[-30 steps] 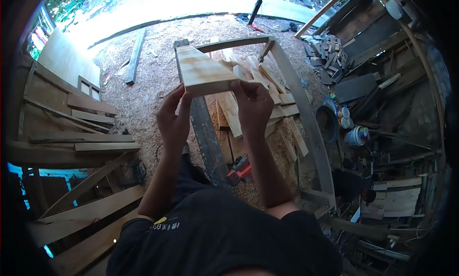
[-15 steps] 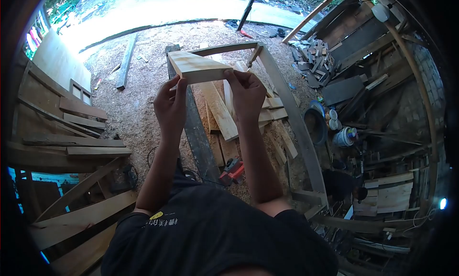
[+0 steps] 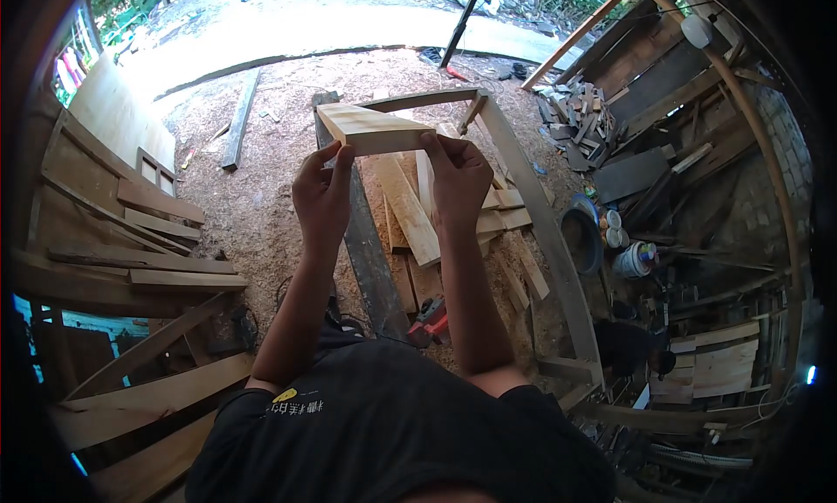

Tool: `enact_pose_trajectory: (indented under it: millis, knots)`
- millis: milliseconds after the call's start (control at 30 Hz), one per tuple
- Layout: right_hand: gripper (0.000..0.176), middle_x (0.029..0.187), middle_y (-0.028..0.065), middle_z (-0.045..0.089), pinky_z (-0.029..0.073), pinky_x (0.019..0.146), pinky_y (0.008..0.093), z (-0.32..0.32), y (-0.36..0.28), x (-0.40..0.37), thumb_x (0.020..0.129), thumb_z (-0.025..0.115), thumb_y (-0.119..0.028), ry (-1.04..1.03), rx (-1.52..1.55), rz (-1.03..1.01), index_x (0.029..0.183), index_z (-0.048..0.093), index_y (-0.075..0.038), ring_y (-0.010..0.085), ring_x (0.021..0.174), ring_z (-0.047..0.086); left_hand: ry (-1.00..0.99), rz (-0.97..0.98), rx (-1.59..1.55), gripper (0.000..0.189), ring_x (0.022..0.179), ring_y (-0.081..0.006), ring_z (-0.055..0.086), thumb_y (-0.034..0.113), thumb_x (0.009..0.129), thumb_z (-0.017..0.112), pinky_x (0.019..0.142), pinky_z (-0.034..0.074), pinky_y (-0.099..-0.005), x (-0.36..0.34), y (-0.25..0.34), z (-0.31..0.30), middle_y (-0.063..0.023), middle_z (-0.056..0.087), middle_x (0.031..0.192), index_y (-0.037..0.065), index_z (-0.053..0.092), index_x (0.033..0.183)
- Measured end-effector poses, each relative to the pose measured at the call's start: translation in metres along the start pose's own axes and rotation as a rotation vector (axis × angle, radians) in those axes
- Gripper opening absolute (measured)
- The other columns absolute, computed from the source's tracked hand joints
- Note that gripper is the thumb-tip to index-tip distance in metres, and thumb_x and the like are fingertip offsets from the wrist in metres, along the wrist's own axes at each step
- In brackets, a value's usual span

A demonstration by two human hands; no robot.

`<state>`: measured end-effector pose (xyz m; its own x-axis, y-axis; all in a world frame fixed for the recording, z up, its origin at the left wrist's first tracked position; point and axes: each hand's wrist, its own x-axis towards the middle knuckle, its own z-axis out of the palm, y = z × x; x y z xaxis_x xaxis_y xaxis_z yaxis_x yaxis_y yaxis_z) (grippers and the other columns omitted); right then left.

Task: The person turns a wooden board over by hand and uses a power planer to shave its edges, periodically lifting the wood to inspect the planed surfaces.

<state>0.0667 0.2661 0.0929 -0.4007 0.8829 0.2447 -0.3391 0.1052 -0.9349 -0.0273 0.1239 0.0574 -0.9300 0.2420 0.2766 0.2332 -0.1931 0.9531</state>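
A pale wooden board (image 3: 375, 124) with a squared near end is held up in front of me, above a wooden frame (image 3: 366, 259). My left hand (image 3: 323, 189) pinches its near left corner between thumb and fingers. At the near right corner, my right hand (image 3: 460, 176) grips the same board with thumb and curled fingers. Below, between my forearms, a red and black power tool (image 3: 430, 322) rests by the dark beam of the frame. Several loose planks (image 3: 408, 208) lie inside the frame under the board.
Boards (image 3: 166, 250) are stacked at left. A heap of wood offcuts (image 3: 577, 119) lies at upper right, with a dark tub (image 3: 581, 240) and a white bucket (image 3: 635, 259) nearer. Another person (image 3: 629, 350) is bent over at lower right. Sawdust covers the ground (image 3: 261, 176).
The view has shifted slightly, so the surroundings appear a little lower and to the right. Both hands keep the same grip on the board.
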Motion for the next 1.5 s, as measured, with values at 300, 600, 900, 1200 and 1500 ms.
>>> enact_pose_trajectory:
  millis: [300, 600, 900, 1200, 1500]
  knots:
    - [0.024, 0.088, 0.0088, 0.077, 0.053, 0.072, 0.0228, -0.002, 0.007, 0.001, 0.088, 0.087, -0.012, 0.028, -0.017, -0.008, 0.097, 0.075, 0.006, 0.0077, 0.076, 0.068, -0.006, -0.002, 0.021, 0.042, 0.061, -0.0016, 0.055, 0.03, 0.1, 0.076, 0.054, 0.037, -0.0199, 0.0, 0.004, 0.0, -0.0019, 0.068, 0.069, -0.005, 0.07, 0.123]
    - [0.026, 0.09, 0.0089, 0.077, 0.054, 0.075, 0.0232, -0.007, 0.004, -0.004, 0.089, 0.087, -0.015, 0.05, -0.014, 0.025, 0.099, 0.075, 0.005, 0.0087, 0.079, 0.069, -0.055, -0.036, 0.037, 0.039, 0.064, -0.0033, 0.059, 0.028, 0.1, 0.076, 0.056, 0.041, -0.0208, -0.003, 0.006, -0.001, -0.0035, 0.07, 0.072, -0.004, 0.07, 0.123]
    - [0.027, 0.089, 0.0091, 0.078, 0.055, 0.075, 0.0227, -0.003, -0.002, -0.012, 0.089, 0.087, -0.017, 0.061, -0.058, 0.04, 0.1, 0.076, 0.005, 0.0089, 0.08, 0.07, -0.069, -0.024, -0.006, 0.04, 0.064, -0.0034, 0.059, 0.029, 0.1, 0.075, 0.056, 0.042, -0.0208, -0.001, -0.004, -0.007, -0.0038, 0.071, 0.074, -0.003, 0.07, 0.123]
    - [0.029, 0.096, 0.0113, 0.08, 0.056, 0.081, 0.0259, 0.017, -0.006, -0.036, 0.093, 0.082, -0.018, 0.012, -0.185, 0.004, 0.109, 0.077, 0.006, 0.0109, 0.086, 0.073, -0.069, -0.018, -0.079, 0.04, 0.084, -0.0078, 0.066, 0.031, 0.102, 0.073, 0.07, 0.049, -0.0214, 0.003, 0.0, -0.034, -0.0072, 0.074, 0.099, -0.002, 0.069, 0.125]
    - [0.029, 0.107, 0.0149, 0.08, 0.057, 0.089, 0.0289, 0.033, 0.011, -0.055, 0.098, 0.075, -0.016, -0.073, -0.141, -0.13, 0.12, 0.076, 0.003, 0.0154, 0.099, 0.074, -0.05, -0.071, -0.131, 0.033, 0.087, -0.0125, 0.07, 0.027, 0.105, 0.069, 0.081, 0.055, -0.0263, 0.005, 0.003, -0.061, -0.0078, 0.074, 0.109, -0.002, 0.069, 0.12]
